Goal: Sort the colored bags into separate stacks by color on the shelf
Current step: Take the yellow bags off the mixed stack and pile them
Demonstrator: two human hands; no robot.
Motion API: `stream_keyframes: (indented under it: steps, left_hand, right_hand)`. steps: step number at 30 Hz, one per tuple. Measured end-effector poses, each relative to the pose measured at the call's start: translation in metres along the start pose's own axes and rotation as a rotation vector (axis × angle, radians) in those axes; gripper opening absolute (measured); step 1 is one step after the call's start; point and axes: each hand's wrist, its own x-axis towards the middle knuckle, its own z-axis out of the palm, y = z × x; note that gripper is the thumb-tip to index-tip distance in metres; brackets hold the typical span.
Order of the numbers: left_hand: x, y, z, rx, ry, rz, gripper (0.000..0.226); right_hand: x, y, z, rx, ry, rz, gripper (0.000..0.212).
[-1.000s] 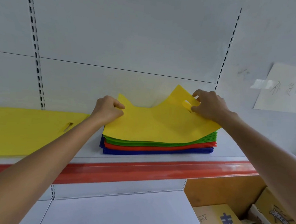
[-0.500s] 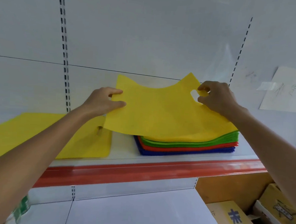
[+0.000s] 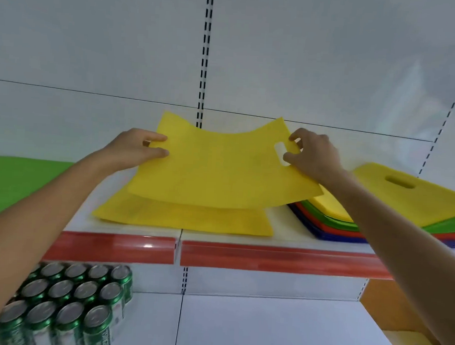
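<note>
Yellow bag (image 3: pixel 221 172), flat with a handle slot, is held above the yellow stack (image 3: pixel 186 219). Mixed stack (image 3: pixel 411 199) lies right, green bag (image 3: pixel 15 180) left.

Both hands hold a yellow bag (image 3: pixel 221 169) up over the shelf (image 3: pixel 284 233). The left hand (image 3: pixel 134 150) pinches its left edge. The right hand (image 3: pixel 312 156) pinches it by the handle hole. Under it lies another yellow bag (image 3: pixel 186 217). A mixed pile (image 3: pixel 332 221) sits to the right.
</note>
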Motion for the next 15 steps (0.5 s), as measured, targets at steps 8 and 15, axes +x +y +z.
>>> stream_keyframes:
  steps: [8,15]
  left_hand:
    - [-0.017,-0.056,-0.012,0.055,-0.043,-0.089,0.049]
    - [-0.026,-0.087,0.003,0.055,-0.098,-0.135,0.051]
  right_hand:
    - [-0.029,-0.041,0.047,-0.037,-0.161,0.012,0.049]
    - [-0.054,-0.038,0.085,-0.044,-0.275,0.065,0.044]
